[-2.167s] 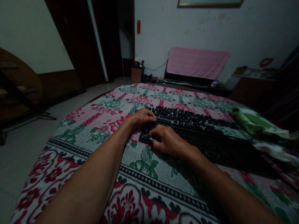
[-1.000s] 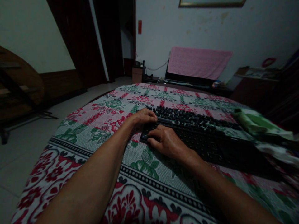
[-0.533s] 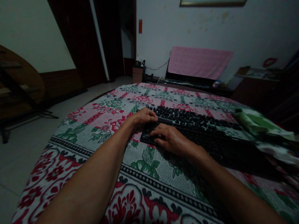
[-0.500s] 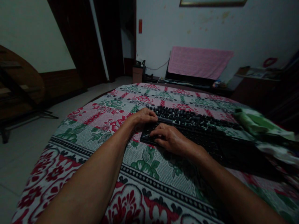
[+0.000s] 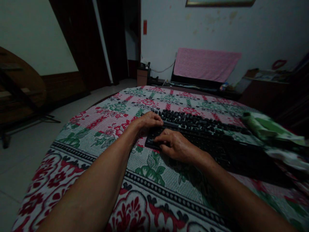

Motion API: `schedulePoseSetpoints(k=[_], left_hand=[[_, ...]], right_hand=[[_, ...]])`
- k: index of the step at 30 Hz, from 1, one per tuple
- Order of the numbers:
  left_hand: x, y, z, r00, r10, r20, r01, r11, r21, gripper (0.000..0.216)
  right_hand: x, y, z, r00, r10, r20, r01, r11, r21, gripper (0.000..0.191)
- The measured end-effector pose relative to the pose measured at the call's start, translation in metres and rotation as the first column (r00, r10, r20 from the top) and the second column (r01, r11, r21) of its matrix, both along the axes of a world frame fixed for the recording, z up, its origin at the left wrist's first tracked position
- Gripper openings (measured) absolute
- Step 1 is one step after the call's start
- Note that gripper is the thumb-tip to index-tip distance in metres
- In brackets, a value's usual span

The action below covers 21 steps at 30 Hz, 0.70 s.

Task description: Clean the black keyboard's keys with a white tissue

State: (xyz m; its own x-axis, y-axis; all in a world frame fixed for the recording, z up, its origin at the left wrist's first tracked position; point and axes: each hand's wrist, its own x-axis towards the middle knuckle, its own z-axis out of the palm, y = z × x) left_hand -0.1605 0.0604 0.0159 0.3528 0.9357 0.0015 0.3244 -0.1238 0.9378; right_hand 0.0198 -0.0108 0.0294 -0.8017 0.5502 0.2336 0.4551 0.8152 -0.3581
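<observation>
Two black keyboards lie side by side on a floral bedspread (image 5: 96,135). The far keyboard (image 5: 198,120) has raised keys; the near keyboard (image 5: 214,149) looks flatter and darker. My left hand (image 5: 147,121) is curled over the left end of the far keyboard and holds it. My right hand (image 5: 177,147) rests on the left corner of the near keyboard, fingers bent down and pinched together on the keys there. What the fingertips grip is hidden in the dim light.
A crumpled green cloth (image 5: 265,129) lies right of the keyboards. Beyond the bed, a pink cloth (image 5: 205,64) drapes over a dark screen against the wall. Bare tiled floor (image 5: 29,151) and a dark wooden frame are at the left.
My right hand's fingers have shifted slightly over the near keyboard's left corner, and a small light piece seen at its fingertips earlier no longer shows. My left hand has stayed put.
</observation>
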Motion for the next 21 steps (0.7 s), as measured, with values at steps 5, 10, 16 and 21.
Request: schedulePoseSetpoints(k=[5, 10, 16, 21], left_hand=[[0.0006, -0.0008, 0.001, 1.0, 0.001, -0.017, -0.001, 1.0, 0.0, 0.012], [0.0006, -0.0016, 0.0004, 1.0, 0.002, 0.004, -0.002, 1.0, 0.006, 0.012], [0.0015, -0.0024, 0.0005, 1.0, 0.026, -0.002, -0.026, 1.0, 0.008, 0.012], [0.0002, -0.0044, 0.0009, 0.996, 0.044, 0.076, -0.041, 0.998, -0.039, 0.015]], right_hand=[[-0.0009, -0.0022, 0.0012, 1.0, -0.003, 0.001, 0.003, 1.0, 0.001, 0.029], [-0.002, -0.0034, 0.0027, 1.0, -0.005, -0.008, 0.005, 1.0, 0.01, 0.032], [-0.003, -0.0068, 0.0041, 1.0, -0.011, -0.004, 0.011, 1.0, 0.017, 0.029], [-0.0021, -0.0047, 0.0009, 1.0, -0.016, -0.017, 0.017, 0.999, 0.036, 0.031]])
